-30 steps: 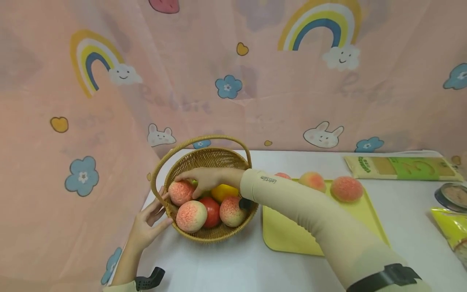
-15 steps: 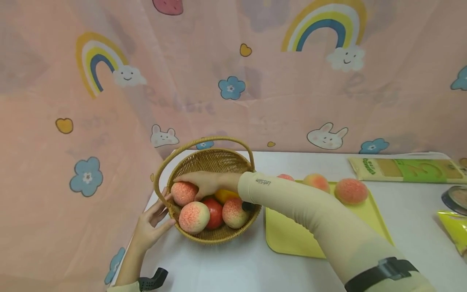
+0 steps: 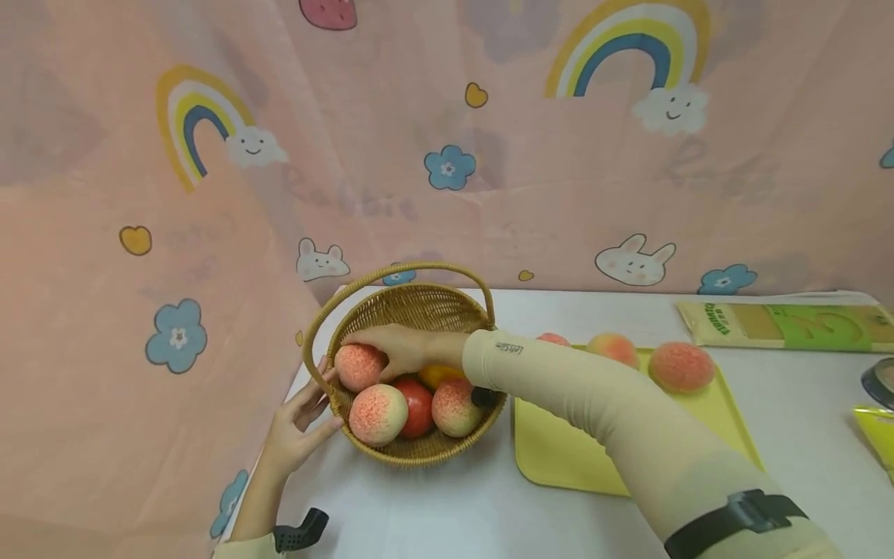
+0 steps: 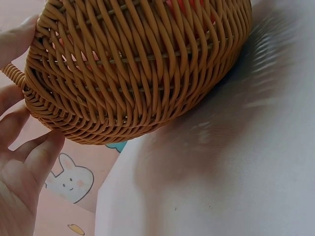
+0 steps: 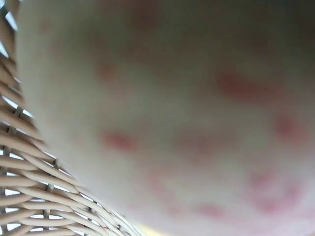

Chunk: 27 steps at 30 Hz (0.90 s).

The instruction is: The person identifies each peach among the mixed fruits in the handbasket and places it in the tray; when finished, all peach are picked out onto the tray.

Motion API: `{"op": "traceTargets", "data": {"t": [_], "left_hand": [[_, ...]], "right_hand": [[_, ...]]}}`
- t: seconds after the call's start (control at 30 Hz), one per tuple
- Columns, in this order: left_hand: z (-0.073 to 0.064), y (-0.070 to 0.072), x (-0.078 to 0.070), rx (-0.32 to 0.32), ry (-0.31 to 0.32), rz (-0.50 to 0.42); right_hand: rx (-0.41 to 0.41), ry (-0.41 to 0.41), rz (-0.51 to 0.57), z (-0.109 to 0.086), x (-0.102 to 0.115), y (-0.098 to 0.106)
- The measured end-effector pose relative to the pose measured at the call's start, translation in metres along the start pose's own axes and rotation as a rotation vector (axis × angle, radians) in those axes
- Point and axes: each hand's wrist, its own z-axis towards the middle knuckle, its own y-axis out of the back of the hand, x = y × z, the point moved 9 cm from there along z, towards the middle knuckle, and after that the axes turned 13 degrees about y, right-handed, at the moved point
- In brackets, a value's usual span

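Observation:
A round wicker basket (image 3: 419, 307) with an arched handle stands on the white table. Its left rim is held between the thumb and fingers of my left hand (image 3: 296, 435); the left wrist view shows those fingertips against the weave (image 4: 133, 73). Inside the basket, my right hand (image 3: 401, 348) grips a pinkish peach (image 3: 359, 368) at the left side, fingers over its top and thumb at its right. Two more peaches, a pale-pink one (image 3: 378, 415) and another (image 3: 457, 407), lie in front beside a red round fruit (image 3: 417, 409). A yellow fruit (image 3: 440, 376) is partly hidden by my right wrist.
Right of the basket lies a yellow tray (image 3: 566, 450) with several peaches (image 3: 681, 367) along its far edge; my right sleeve crosses it. A long packet (image 3: 782, 324), a dark round container (image 3: 880, 382) and a yellow bag (image 3: 876, 435) lie farther right. A patterned curtain hangs behind.
The head view has shifted, so everything sits slightly farther right in it. My right hand has settled more closely over the peach, and the green patch seen beside it earlier is covered.

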Motion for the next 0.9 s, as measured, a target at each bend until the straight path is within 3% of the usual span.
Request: {"op": "traceTargets", "data": {"t": [0.47,0.73,0.9], "left_hand": [[-0.001,-0.002,-0.003,0.000,0.010,-0.001],[0.000,-0.002,-0.006,0.003,0.000,-0.004],[0.000,-0.002,-0.007,-0.001,-0.014,0.005]], "right_hand": [[-0.171,-0.025,0.078,-0.017,-0.003,0.037],[-0.249,-0.037,0.202,-0.033,0.010,0.063],[-0.257,-0.067,0.198,-0.050,0.018,0.067]]}}
